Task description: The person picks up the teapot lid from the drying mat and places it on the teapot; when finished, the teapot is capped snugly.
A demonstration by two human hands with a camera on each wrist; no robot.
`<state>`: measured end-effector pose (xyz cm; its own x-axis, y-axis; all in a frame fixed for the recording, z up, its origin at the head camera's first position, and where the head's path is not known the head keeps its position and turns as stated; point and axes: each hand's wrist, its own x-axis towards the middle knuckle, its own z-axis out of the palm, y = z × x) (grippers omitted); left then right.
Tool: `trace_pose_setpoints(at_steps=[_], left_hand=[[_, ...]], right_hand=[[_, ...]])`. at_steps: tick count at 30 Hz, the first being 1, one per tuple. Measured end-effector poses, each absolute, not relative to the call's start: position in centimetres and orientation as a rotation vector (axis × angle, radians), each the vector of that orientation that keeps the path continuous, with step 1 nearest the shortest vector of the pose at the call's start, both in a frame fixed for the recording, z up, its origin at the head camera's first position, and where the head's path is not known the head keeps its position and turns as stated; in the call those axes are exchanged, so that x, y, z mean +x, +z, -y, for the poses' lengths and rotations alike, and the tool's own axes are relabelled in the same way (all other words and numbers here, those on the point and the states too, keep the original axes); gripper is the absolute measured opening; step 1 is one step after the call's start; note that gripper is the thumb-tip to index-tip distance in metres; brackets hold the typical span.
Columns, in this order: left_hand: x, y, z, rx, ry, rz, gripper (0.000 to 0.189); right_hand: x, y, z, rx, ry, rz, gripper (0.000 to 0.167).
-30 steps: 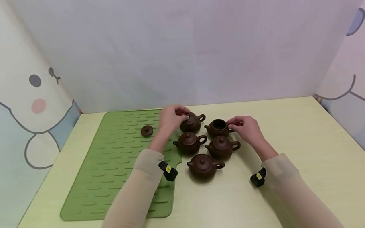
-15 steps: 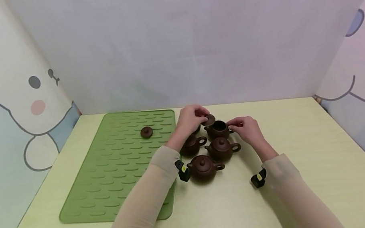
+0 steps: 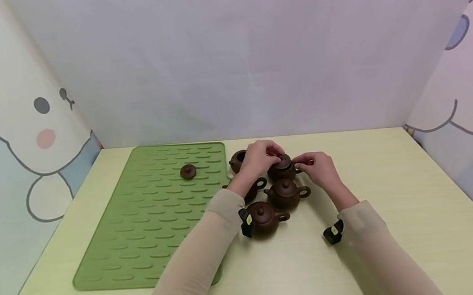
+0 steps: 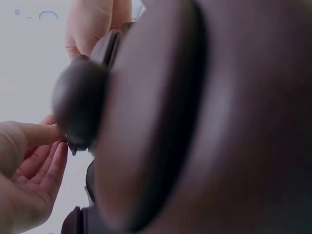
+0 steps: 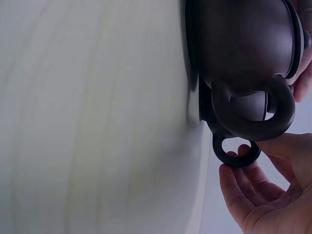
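Observation:
My left hand [image 3: 262,156] pinches a dark brown lid [image 3: 285,161] by its knob. The lid sits tilted on the mouth of a small brown teapot [image 3: 280,174], with a dark gap along its near edge. My right hand [image 3: 322,168] pinches that pot's loop handle [image 5: 236,165] between thumb and fingers. Left of it, partly behind my left hand, stands an uncovered teapot [image 3: 236,161]. In the left wrist view, my left hand [image 4: 29,170] shows at the lower left, its grip partly hidden by a near teapot's knob [image 4: 80,100].
Nearer me stand lidded teapots: one [image 3: 286,194] in the middle, one [image 3: 264,219] in front, and one [image 3: 250,193] mostly under my left wrist. A loose lid [image 3: 188,172] lies on the green ridged mat [image 3: 137,228]. A pale wall [image 3: 220,55] closes the table's back.
My left hand has lifted the lid off the back-left teapot and carried it right onto the pot beside my right hand. My right hand has stayed at the handle.

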<state>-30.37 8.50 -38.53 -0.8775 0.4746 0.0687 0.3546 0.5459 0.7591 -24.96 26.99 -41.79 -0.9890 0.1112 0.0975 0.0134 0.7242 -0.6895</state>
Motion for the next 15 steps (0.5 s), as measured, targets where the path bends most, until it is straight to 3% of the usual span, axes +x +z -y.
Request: trace_pose_setpoints(at_steps=[15], left_hand=[[-29.86, -38.76, -9.38, 0.822, 1.027, -2.683, 0.015]], right_hand=[[-25.16, -41.83, -27.23, -0.128, 1.142, 2.826, 0.022]])
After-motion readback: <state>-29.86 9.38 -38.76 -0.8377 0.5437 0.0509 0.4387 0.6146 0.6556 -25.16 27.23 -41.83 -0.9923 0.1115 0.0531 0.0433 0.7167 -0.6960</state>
